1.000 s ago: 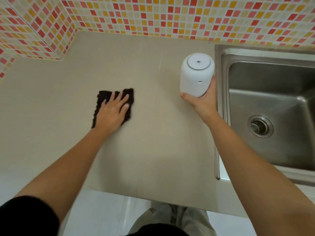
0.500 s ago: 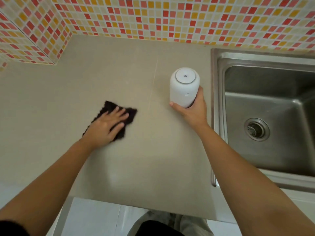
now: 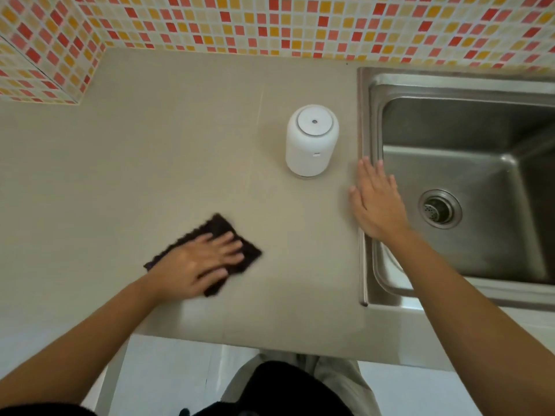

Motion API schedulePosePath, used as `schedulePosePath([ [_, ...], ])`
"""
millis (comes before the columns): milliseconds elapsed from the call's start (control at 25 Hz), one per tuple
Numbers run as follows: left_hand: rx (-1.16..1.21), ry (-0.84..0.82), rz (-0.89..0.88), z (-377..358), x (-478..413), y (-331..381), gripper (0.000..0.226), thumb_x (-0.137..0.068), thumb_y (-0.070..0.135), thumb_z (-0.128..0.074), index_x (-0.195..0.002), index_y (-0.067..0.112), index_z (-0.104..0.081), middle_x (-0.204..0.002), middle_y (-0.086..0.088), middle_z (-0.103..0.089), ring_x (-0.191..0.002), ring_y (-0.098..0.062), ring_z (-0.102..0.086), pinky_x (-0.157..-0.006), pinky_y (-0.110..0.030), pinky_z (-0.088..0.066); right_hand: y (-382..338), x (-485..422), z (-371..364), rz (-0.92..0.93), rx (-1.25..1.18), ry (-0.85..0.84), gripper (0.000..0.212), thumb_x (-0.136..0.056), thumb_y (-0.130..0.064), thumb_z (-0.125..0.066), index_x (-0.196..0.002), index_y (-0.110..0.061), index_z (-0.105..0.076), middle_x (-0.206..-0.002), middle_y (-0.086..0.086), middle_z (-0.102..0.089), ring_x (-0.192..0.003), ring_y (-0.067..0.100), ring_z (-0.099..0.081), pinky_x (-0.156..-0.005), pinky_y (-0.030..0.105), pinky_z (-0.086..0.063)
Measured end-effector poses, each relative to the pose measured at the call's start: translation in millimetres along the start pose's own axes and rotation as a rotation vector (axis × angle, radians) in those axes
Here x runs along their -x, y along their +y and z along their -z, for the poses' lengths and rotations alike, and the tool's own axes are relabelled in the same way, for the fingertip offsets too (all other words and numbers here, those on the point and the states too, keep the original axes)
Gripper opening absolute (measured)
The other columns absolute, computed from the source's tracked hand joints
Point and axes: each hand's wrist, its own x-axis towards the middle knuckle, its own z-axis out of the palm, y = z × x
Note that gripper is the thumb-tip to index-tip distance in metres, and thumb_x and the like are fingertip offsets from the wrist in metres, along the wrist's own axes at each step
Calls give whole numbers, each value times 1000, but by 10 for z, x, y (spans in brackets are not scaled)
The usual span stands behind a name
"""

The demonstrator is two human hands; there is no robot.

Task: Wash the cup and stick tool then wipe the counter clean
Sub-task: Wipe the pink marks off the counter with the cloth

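One step seemingly remains: flat left hand (image 3: 198, 265) presses dark square cloth (image 3: 220, 228) on beige counter (image 3: 150, 160); straight-fingered right hand (image 3: 378, 205) empty beside white cylindrical cup (image 3: 312, 145).

Single head camera looks steeply down, seemingly close, over counter (image 3: 150, 160) and sink (image 3: 364, 139).

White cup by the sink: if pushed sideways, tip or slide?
Likely slides: the white cup stands squat and wide on the smooth counter. Probably light; it looks like plastic. Its smooth rounded wall may slip in a grip.
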Motion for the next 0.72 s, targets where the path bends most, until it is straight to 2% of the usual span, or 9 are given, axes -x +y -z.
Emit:
schedulePosePath([
  [80, -41, 60, 153, 58, -177, -163, 48, -100, 39, -28, -127, 10, -55, -132, -11, -56, -133, -19, -38, -112, -30, -21, 62, 30, -38, 21, 2, -94, 54, -101, -32, -24, -150, -14, -8, -159, 3, 4, -146, 20, 6, -115, 37, 5],
  [160, -83, 110, 178, -78, -605, -10, 54, -100, 42, -22, -126, 10, -57, -131, -11, -57, -130, -25, -43, -108, -32, -23, 60, 15, -50, 30, 14, -109, 54, -101, -28, -25, -150, -13, -7, -159, 4, 7, -146, 20, 6, -115, 37, 5],
  [240, -98, 120, 123, -369, -1021, 400, 55, -99, 43, -22, -124, 12, -60, -130, -9, -58, -127, -28, -47, -107, -34, -24, 58, 5, -37, 31, 77, -114, 55, -101, -27, -24, -150, -12, -4, -158, 6, 9, -146, 21, 7, -115, 37, 5],
  [320, -59, 97, -16, -570, -1149, 861, 47, -97, 39, -31, -122, 14, -62, -129, -6, -60, -126, -26, -50, -107, -35, -30, 45, 6, -35, 19, 122, -130, 56, -100, -27, -24, -150, -11, -3, -158, 7, 9, -146, 21, 7, -115, 38, 5],
  [440, -24, -38, -246, -596, -708, 1135, 39, -95, 35, -40, -126, 20, -59, -135, 0, -55, -134, -19, -40, -111, -37, -29, -6, 6, -27, 4, 174, -113, 56, -100, -27, -22, -150, -10, -4, -158, 7, 8, -146, 21, 6, -116, 40, 3],
  [520, -10, -87, -298, -502, -212, 995, 38, -97, 35, -41, -129, 22, -55, -140, 2, -50, -138, -15, -33, -115, -35, -23, -24, 20, -30, 1, 173, -104, 56, -100, -27, -22, -150, -9, -5, -158, 8, 7, -146, 21, 5, -117, 41, 3],
  [600, -17, -74, -248, -374, 204, 672, 38, -97, 35, -41, -131, 21, -54, -141, 3, -48, -139, -15, -32, -115, -35, -24, -19, 81, -42, -10, 152, -110, 56, -100, -26, -23, -150, -9, -6, -158, 8, 7, -146, 21, 5, -117, 41, 2],
  [720, -39, -46, -41, -194, 364, 220, 40, -99, 36, -37, -132, 18, -52, -140, -1, -48, -136, -18, -36, -114, -34, -23, -45, 206, -72, -14, 118, -105, 56, -100, -25, -25, -149, -8, -5, -158, 8, 9, -146, 22, 6, -117, 39, 2],
])
